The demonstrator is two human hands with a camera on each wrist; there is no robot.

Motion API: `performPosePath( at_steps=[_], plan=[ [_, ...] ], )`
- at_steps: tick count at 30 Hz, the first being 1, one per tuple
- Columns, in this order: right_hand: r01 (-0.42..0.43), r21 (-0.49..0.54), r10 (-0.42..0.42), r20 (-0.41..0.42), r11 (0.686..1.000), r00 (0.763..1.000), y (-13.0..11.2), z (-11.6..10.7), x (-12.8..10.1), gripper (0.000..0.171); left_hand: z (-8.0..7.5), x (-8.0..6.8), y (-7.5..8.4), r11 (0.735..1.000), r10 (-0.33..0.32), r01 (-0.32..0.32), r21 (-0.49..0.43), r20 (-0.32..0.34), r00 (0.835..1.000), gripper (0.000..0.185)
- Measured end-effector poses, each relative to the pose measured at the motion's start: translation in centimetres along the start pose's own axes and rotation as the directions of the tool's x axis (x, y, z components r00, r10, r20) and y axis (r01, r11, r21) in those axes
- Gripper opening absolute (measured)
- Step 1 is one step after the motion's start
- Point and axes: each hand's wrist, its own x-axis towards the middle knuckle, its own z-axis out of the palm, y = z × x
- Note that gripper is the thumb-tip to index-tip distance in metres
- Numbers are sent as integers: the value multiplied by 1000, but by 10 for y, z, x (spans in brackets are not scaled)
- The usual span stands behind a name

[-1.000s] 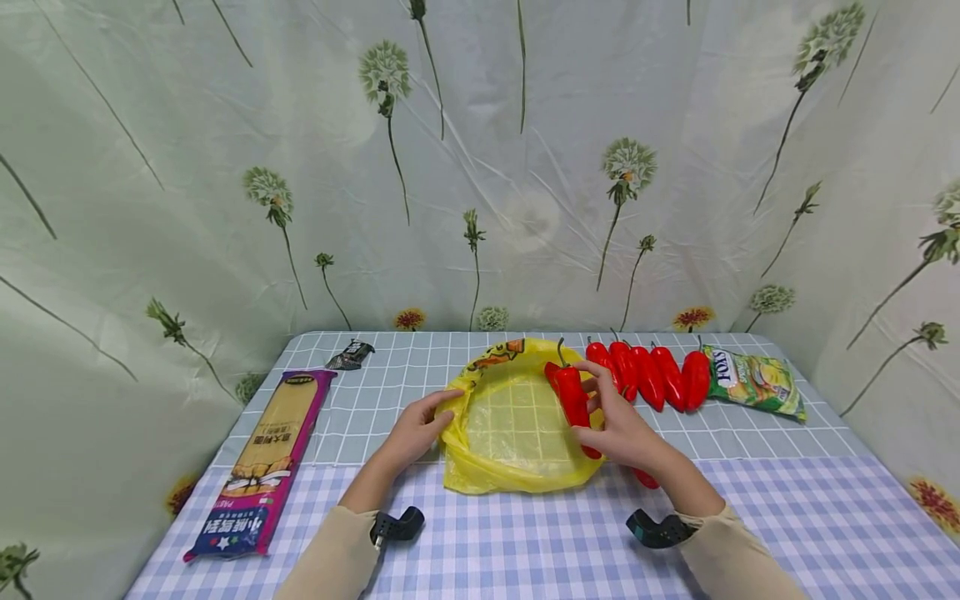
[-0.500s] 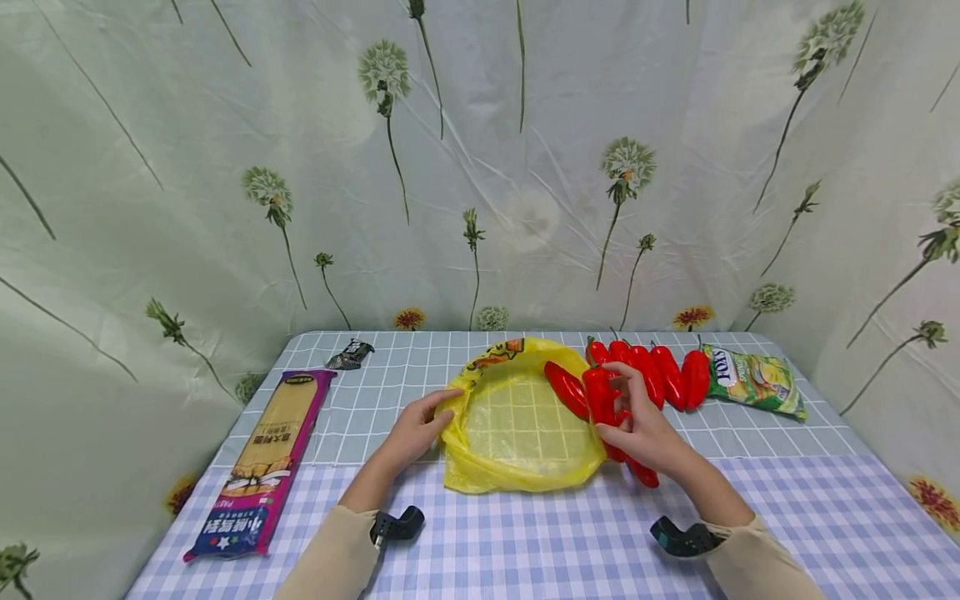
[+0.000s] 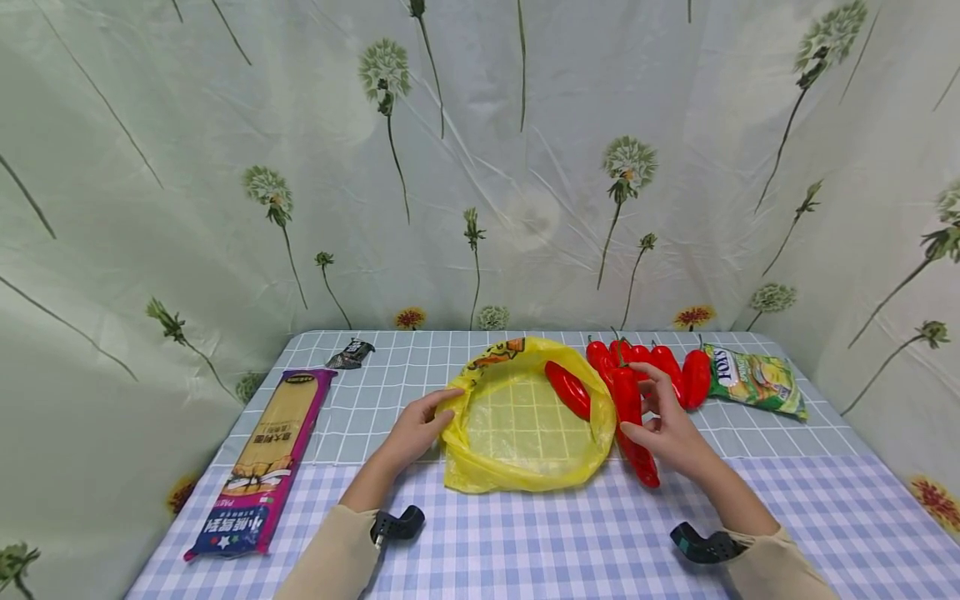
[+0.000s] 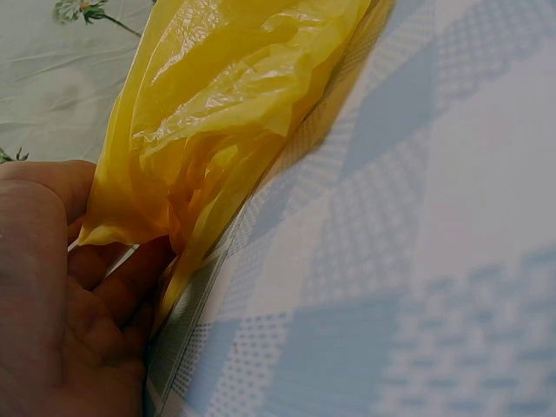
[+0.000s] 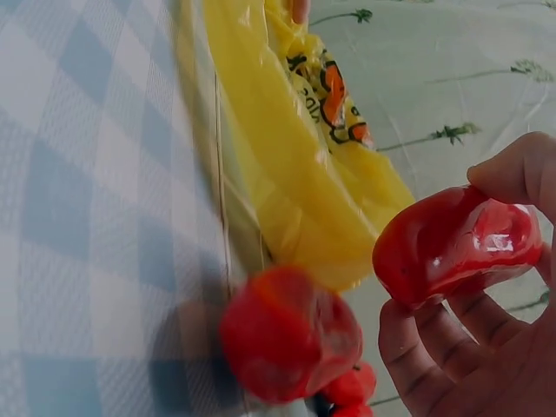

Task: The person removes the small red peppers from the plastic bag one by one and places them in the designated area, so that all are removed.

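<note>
A yellow plastic bag (image 3: pixel 459 463) lies on the table with its mouth spread wide. My left hand (image 3: pixel 412 429) pinches its left rim; in the left wrist view the bag's edge (image 4: pixel 139 208) passes between thumb and fingers. One red pepper (image 3: pixel 567 389) lies inside at the bag's right side. Just outside the right rim, my right hand (image 3: pixel 671 429) grips another long red pepper (image 3: pixel 627 396) between thumb and fingertips, stem up. Below it a further red pepper (image 3: pixel 643 468) shows beside the bag; the right wrist view shows a pepper (image 5: pixel 287 334) apart from the held one (image 5: pixel 456 248).
Several red peppers (image 3: pixel 696 379) lie in a row behind my right hand. Beside them is a green Fox's packet (image 3: pixel 757 383). A purple-edged pasta packet (image 3: pixel 262 462) lies at the left, with a small black wrapper (image 3: pixel 350 355) behind it. A patterned curtain (image 3: pixel 480 167) hangs behind the table.
My right hand has carried the gripped pepper rightward, from over the bag's right side to outside the rim. The pepper in the bag shows fully now. My left hand has stayed put.
</note>
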Motion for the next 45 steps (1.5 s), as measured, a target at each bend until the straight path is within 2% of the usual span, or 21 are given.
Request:
performPosePath(
  at_steps=[8,18,32,40,45],
  plan=[
    [-94,35,94,-7,995,996,10,-10,-2,94,0,-2,3,1000,-22,21,-2,-7,1000,38],
    [-128,-17,128,35,992,991,25,-25,-4,90,0,-2,4,998,-46,46,-32,3,999,37],
    [-185,59,177,121,981,977,41,-32,-7,85,1,-2,3,999,-25,25,-40,4,1000,38],
    [-203,29,197,137,979,971,47,-34,-7,81,0,-2,2,999,-24,24,-41,9,1000,38],
    [-244,-22,245,147,969,958,48,-34,-8,81,0,-3,4,999,-24,24,-48,2,1000,39]
  ],
)
